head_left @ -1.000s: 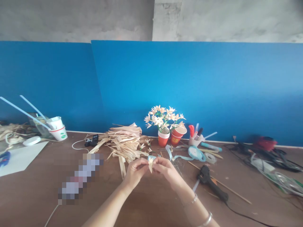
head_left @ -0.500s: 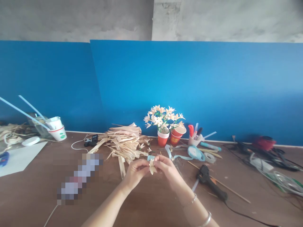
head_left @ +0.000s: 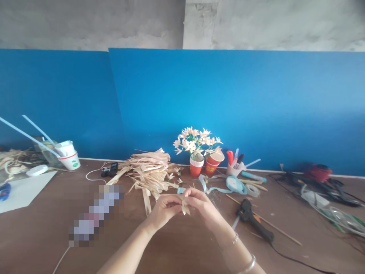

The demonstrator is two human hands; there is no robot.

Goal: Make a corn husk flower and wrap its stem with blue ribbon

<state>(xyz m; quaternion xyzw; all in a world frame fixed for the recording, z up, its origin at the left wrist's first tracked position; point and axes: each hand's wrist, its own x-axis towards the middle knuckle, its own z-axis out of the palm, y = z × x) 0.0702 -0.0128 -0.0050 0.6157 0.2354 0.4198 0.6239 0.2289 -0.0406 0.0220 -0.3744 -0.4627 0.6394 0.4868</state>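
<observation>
Both my hands meet over the middle of the brown table (head_left: 42, 236). My left hand (head_left: 164, 210) and my right hand (head_left: 201, 205) pinch a small pale straw flower piece (head_left: 184, 207) between their fingertips, fingers closed on it. A bit of light blue ribbon (head_left: 180, 190) shows just above the fingers. Behind the hands lies a heap of dried straw strips (head_left: 148, 171). Further back stand two orange paper cups (head_left: 207, 165) with finished cream flowers (head_left: 195, 140) in them.
A black glue gun (head_left: 253, 220) with its cord lies right of my hands, beside thin wooden sticks (head_left: 273, 226). Ribbon rolls (head_left: 236, 184) and a pen holder (head_left: 235, 165) sit behind. Cables and a red tool (head_left: 319, 173) lie far right. White cups (head_left: 68, 156) and paper (head_left: 23, 190) stand left.
The straw piece has turned and dropped slightly between my fingertips; both hands moved a little lower and closer together.
</observation>
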